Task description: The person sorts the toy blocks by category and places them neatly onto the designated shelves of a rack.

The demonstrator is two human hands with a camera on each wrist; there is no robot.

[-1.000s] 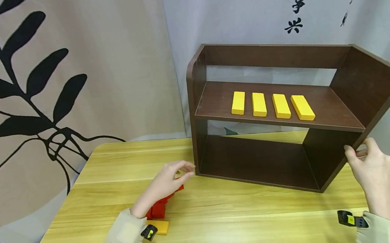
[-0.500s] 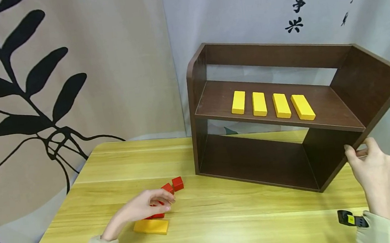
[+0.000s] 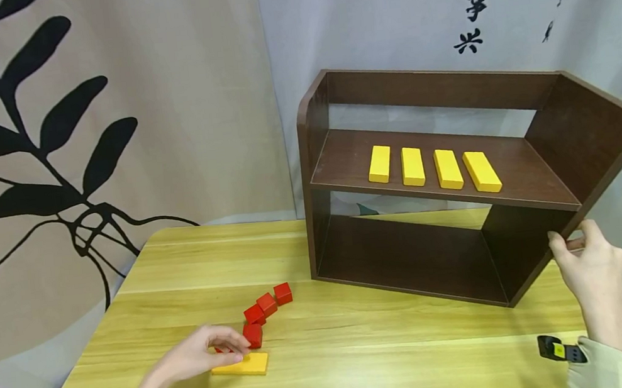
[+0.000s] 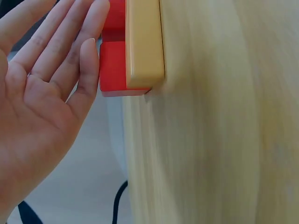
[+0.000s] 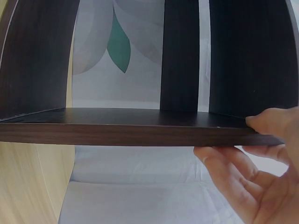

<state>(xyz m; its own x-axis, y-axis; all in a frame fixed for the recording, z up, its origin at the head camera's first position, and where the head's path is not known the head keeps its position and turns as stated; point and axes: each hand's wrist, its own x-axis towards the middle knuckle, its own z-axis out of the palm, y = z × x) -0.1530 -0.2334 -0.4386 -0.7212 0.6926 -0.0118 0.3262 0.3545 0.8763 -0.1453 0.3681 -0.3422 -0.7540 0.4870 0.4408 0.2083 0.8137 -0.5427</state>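
My left hand [image 3: 197, 356] is low over the table's left part, fingers loosely bent, beside a darker yellow block [image 3: 255, 364] that lies flat. In the left wrist view the thumb and fingertips are right at a red cube [image 4: 113, 65], which sits against the yellow block [image 4: 145, 42]; the palm holds nothing. Several red cubes [image 3: 253, 335] run in a slanting line toward the bookshelf, partly hidden by the hand. My right hand [image 3: 598, 271] pinches the front edge of the right side panel of the dark brown bookshelf [image 3: 409, 261], thumb on the inner face, fingers outside.
On the upper board of the bookshelf several yellow blocks [image 3: 413, 166] lie in a row. The wooden table [image 3: 362, 353] extends in front. Behind stand a beige curtain [image 3: 210, 103] with a plant print and a pale cloth [image 3: 383, 15] with black writing.
My left hand has drawn back from the lower left corner of the bookshelf, down and left to the yellow block, uncovering red cubes. The right hand keeps its hold on the panel.
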